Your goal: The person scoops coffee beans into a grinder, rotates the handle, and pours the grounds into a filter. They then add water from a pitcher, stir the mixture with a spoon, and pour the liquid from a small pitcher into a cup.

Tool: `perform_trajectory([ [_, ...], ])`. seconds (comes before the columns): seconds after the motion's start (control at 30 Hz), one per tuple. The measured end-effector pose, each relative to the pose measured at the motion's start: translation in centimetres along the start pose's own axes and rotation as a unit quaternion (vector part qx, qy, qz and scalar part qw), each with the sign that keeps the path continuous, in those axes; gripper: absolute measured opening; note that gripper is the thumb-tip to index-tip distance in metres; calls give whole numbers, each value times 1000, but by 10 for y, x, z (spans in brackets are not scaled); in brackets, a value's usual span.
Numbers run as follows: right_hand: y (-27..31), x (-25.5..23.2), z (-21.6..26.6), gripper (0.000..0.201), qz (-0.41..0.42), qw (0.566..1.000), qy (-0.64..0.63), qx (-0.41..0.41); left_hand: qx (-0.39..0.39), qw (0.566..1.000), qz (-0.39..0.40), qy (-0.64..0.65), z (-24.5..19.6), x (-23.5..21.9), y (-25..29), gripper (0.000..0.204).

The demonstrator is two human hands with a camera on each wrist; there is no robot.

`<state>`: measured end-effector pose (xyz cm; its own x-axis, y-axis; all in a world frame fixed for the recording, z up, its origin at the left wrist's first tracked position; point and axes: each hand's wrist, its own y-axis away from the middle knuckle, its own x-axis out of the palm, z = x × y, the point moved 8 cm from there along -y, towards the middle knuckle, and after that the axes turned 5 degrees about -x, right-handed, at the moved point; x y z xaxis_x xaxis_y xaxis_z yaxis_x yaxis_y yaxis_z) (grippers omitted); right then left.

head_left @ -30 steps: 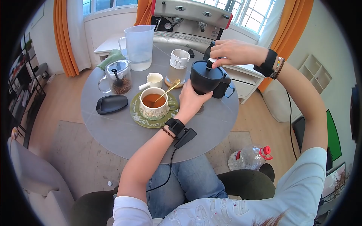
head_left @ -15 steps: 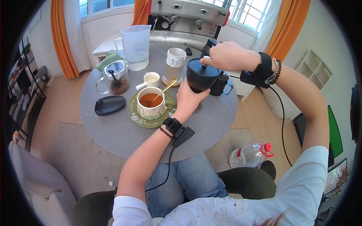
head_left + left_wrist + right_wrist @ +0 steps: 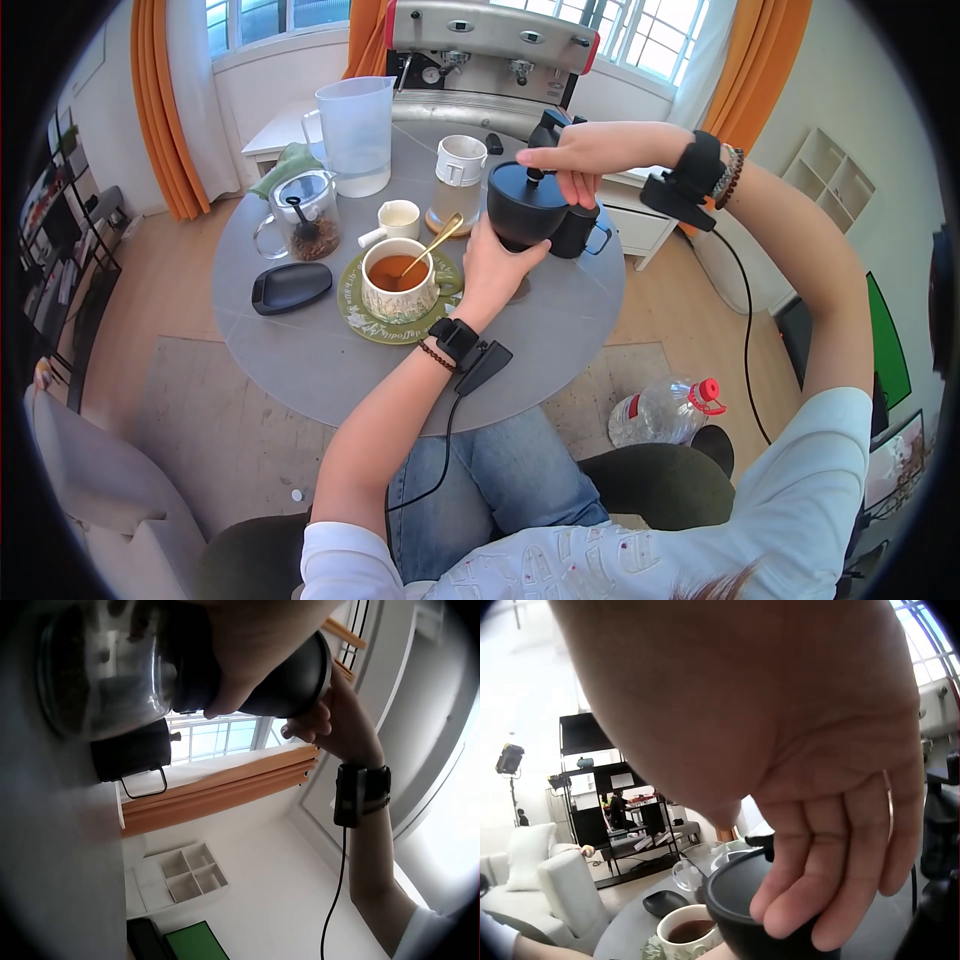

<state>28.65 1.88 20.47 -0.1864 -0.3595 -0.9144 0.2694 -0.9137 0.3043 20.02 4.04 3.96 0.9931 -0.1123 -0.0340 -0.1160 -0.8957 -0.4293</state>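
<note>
A black hand coffee grinder stands at the right of the round grey table, with a wide cup-shaped top. My left hand grips it around the body, just under that top. In the left wrist view its clear glass jar shows below the hand. Over the grinder's lid, my right hand curls at the crank, whose handle is largely hidden by the fingers. In the right wrist view, these fingers bend down over the black rim. Left of the grinder, a patterned cup of brown tea holds a gold spoon.
A green saucer bears the cup. Around it are a small white pourer, a black dish, a glass teapot, a water pitcher and a white-topped glass vessel. A black pitcher stands behind the grinder.
My right hand has swung around above the grinder's lid, its wrist turning and its fingers now pointing down at the right side. My left hand keeps its grip on the grinder.
</note>
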Motion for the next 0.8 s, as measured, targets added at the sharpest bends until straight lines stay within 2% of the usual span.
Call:
perform_trajectory([
  [0.07, -2, -5, 6, 68, 3, 996, 26, -88, 2, 1000, -3, -12, 1, 0, -1, 64],
  [0.1, -5, -12, 0, 54, 2, 991, 110, -76, 2, 1000, -5, -16, 2, -1, -1, 64],
  [0.2, 1, -17, 25, 33, -75, 930, 156, -323, 2, 1000, -5, -24, 2, 0, 0, 64],
  [0.3, 4, -11, 36, 34, 6, 921, 191, -339, 6, 1000, -5, -21, 3, 0, -1, 64],
  [0.4, 11, -8, 43, 36, -40, 877, 346, -330, 5, 1000, -1, -25, 2, 0, 0, 64],
  [0.5, 17, -4, 47, 36, -67, 841, 385, -373, 4, 1000, -2, -28, 1, 0, -1, 64],
  [0.7, 15, -2, 46, 31, -79, 796, 442, -407, -6, 1000, 18, -18, 2, 2, -1, 64],
  [0.8, 14, 1, 47, 34, -55, 799, 457, -386, -12, 1000, 22, -9, 3, 2, -1, 64],
])
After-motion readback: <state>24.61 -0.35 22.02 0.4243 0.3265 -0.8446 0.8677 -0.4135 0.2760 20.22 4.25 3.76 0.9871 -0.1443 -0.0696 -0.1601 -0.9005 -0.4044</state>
